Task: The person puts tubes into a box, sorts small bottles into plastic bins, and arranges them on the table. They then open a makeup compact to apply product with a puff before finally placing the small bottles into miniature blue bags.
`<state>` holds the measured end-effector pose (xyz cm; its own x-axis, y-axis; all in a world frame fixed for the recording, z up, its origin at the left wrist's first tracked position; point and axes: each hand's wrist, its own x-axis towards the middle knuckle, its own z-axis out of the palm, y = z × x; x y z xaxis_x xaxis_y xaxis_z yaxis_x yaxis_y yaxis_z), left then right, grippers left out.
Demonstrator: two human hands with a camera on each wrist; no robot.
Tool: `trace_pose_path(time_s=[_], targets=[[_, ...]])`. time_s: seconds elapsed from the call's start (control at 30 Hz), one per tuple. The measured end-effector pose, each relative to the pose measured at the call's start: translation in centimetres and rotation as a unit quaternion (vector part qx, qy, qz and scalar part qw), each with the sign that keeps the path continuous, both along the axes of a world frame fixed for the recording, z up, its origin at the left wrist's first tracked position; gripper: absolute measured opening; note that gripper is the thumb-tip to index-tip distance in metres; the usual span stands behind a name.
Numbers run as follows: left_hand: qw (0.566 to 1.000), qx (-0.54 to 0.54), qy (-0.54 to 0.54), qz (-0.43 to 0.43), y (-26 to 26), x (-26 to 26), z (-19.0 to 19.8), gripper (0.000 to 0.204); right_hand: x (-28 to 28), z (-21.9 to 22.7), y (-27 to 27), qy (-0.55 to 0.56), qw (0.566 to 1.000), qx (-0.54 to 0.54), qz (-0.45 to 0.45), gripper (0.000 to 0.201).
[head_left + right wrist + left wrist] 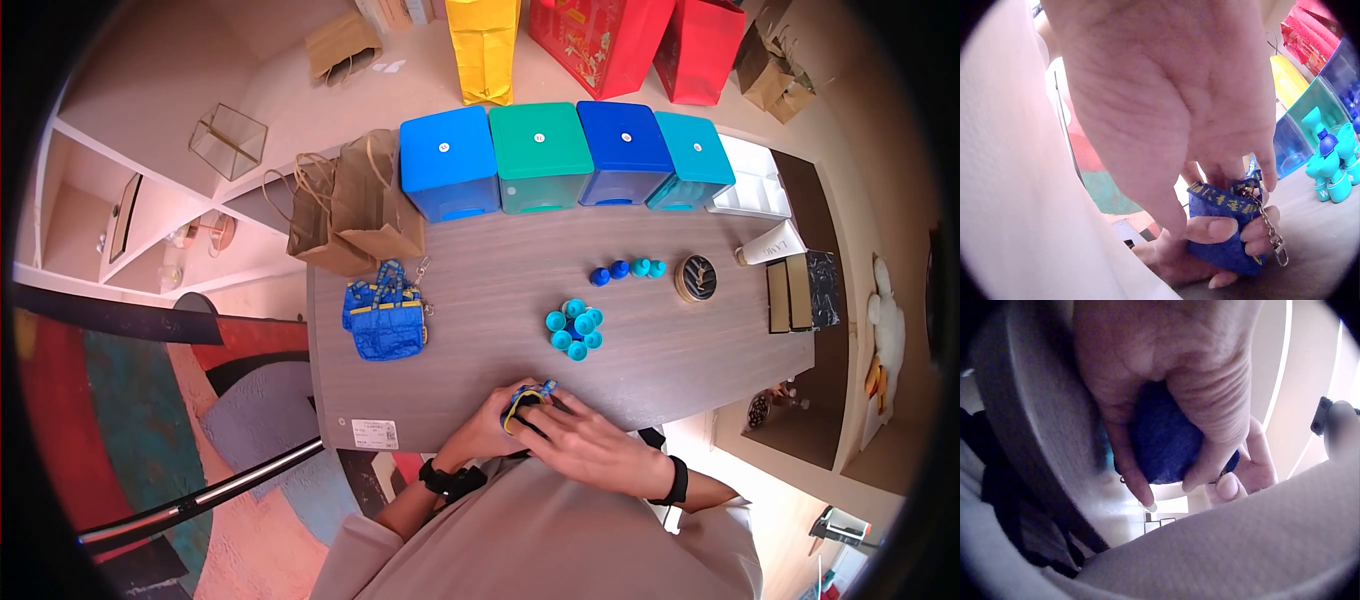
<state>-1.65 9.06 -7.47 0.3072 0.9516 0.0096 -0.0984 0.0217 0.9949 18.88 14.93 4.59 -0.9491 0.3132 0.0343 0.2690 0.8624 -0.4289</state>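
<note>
A small blue pouch with yellow-patterned trim and a metal chain is held near the table's front edge. The left hand grips it from outside, thumb and fingers curled round its blue body in the left wrist view. Over its mouth lies the right hand, some fingertips reaching into the opening; in the right wrist view the palm of the right hand hides part of them. Two more blue pouches lie at the table's left.
Teal pieces stand in a ring around a blue one. Behind are several small blue and teal pieces, a round black tin, a white tube, lidded boxes and paper bags.
</note>
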Motion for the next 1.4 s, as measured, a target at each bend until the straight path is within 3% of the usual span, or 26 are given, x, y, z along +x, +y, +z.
trace_pose_path(time_s=[0.17,0.47,1.03,1.27,1.4], targets=[[0.997,-0.073,0.004,0.004,-0.3,-0.1,0.1,0.060,-0.1,0.1,-0.1,0.007,1.000,0.014,0.007,0.050],[0.998,-0.021,0.032,0.047,-0.4,0.0,-0.1,0.053,-0.2,-0.3,0.2,0.045,0.998,-0.034,-0.010,0.053],[0.999,-0.028,0.028,0.013,0.3,0.3,0.9,0.051,1.2,0.8,0.7,0.024,0.999,-0.040,0.020,0.059],[0.998,-0.046,0.038,0.006,0.4,0.2,1.1,0.052,1.9,0.4,0.3,0.002,0.998,-0.057,-0.014,0.060],[0.998,-0.048,0.031,0.009,0.3,0.2,1.0,0.055,1.8,1.1,0.5,0.018,0.993,-0.114,-0.014,0.049]])
